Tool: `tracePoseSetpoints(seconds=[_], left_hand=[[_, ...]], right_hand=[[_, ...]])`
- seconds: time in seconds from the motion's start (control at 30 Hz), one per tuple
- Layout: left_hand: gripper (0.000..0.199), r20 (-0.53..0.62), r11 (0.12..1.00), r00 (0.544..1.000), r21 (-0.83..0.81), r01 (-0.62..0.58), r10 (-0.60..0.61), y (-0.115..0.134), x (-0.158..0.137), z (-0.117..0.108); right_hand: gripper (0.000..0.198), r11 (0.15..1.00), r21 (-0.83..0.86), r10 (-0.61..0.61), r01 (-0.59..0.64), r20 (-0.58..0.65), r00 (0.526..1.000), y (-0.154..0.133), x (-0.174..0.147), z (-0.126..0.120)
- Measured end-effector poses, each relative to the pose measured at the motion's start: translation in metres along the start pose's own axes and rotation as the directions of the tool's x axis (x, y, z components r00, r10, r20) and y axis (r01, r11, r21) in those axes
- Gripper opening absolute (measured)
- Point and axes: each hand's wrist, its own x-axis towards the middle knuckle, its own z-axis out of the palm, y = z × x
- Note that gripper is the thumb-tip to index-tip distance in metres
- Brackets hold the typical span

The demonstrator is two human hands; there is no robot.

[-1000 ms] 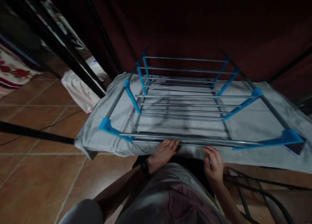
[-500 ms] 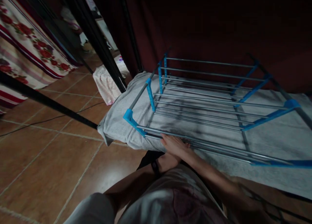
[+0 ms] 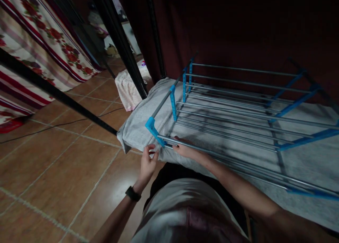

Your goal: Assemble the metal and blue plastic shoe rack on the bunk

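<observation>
A rack (image 3: 225, 110) of thin metal rods with blue plastic joints rests on a grey cloth (image 3: 140, 117) over a low, bed-like surface. At its near left corner is a blue joint (image 3: 155, 132). My right hand (image 3: 184, 149) is closed around the front rod, just right of that joint. My left hand (image 3: 148, 162) wears a dark wristband and is just below the joint, by the cloth's edge. Its fingers are curled with the tips close together; a small pale bit shows there, too blurred to name.
A dark slanting bar (image 3: 79, 109) and a black post (image 3: 124, 49) frame the left side. Behind them hangs a floral striped curtain (image 3: 39, 56). A striped cloth (image 3: 129, 91) lies beyond the post. A thin cable (image 3: 58, 125) crosses the tiled floor (image 3: 87, 158).
My hands, crossed at the front rod before, are now apart. The left has moved out to the corner joint; the right grips the rod. The view has shifted, so the scene sits further right.
</observation>
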Motion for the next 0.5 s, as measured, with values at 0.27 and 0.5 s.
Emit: tracePoseSetpoints(seconds=[0.27,0.5], left_hand=[[0.023,0.193,0.994,0.981,-0.111,-0.008,0.03,0.003,0.043,0.017],[0.018,0.245,0.995,0.968,-0.093,-0.039,0.06,0.011,0.045,0.013]], right_hand=[[0.036,0.994,-0.039,-0.098,0.1,0.042,0.994,-0.01,0.015,0.001],[0.038,1.0,-0.009,-0.019,0.019,0.026,0.999,-0.043,0.022,-0.001]])
